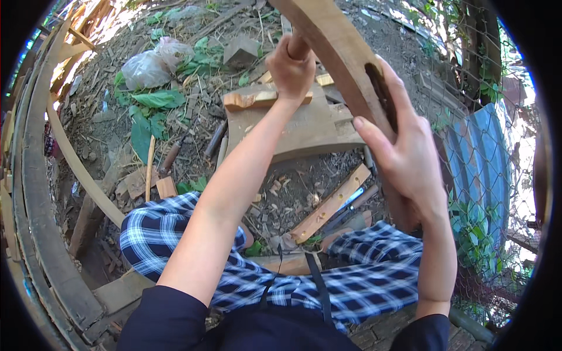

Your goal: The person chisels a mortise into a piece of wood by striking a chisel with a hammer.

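A thick, curved wooden beam (336, 52) rises at a slant in front of me, with a dark slot cut through it. My right hand (410, 146) is closed around the beam beside the slot, its thumb on the near side and fingers on the far side. My left hand (291, 70) is wrapped around a round wooden handle (298, 47), whose far end is hidden behind the beam. Below both hands lies a broad wooden block with a curved edge (275, 128). A small shaped wood piece (246, 101) rests on top of it.
Between my knees lie a wooden strip with holes (331, 205) and a tool with a blue part (357, 199). Long curved planks (44, 205) stand at the left. A plastic bag (155, 63) sits on the dirt. A wire fence and corrugated sheet (477, 158) border the right.
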Demonstrator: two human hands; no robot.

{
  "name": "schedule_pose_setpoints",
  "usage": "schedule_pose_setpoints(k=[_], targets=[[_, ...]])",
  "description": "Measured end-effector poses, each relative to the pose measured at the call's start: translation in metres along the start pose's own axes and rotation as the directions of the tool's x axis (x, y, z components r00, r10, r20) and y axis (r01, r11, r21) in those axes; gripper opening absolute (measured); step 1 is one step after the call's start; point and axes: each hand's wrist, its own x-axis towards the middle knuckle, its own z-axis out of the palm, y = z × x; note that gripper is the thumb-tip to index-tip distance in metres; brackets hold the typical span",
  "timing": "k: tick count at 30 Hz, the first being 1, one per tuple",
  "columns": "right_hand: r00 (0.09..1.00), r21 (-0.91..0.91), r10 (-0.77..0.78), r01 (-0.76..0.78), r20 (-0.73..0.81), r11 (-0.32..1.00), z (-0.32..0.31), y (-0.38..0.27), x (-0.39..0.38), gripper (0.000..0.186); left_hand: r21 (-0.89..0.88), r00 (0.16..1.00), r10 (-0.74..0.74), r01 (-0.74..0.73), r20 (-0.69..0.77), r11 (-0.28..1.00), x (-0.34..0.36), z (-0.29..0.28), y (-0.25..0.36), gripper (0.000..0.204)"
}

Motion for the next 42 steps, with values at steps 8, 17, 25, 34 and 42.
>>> schedule_pose_setpoints(k=[8,17,25,34,42], targets=[[0.943,0.168,-0.207,0.255,-0.262,0.952,0.007,0.011,0.000,0.079,-0.081,0.998,-0.066,0.066,0.002,0.995,0.000,0.000,0.007,0.017],[0.994,0.307,0.051,-0.017,-0.102,0.952,0.110,0.083,0.014,0.086,-0.086,0.991,-0.134,0.133,-0.006,0.987,0.015,-0.020,-0.030,0.023],[0.965,-0.060,0.251,-0.247,0.070,0.967,0.171,0.096,-0.012,0.092,-0.203,0.943,-0.327,0.331,0.051,0.922,0.023,-0.035,-0.017,0.028],[0.955,0.065,0.282,-0.288,0.096,0.955,0.170,0.095,-0.012,0.092,-0.039,0.959,0.259,-0.256,0.119,0.966,-0.034,0.009,0.017,0.016],[0.945,0.015,0.309,-0.312,0.107,0.950,0.166,0.089,-0.010,0.091,-0.120,0.969,0.239,-0.231,0.061,0.966,-0.021,-0.012,0.002,0.016]])
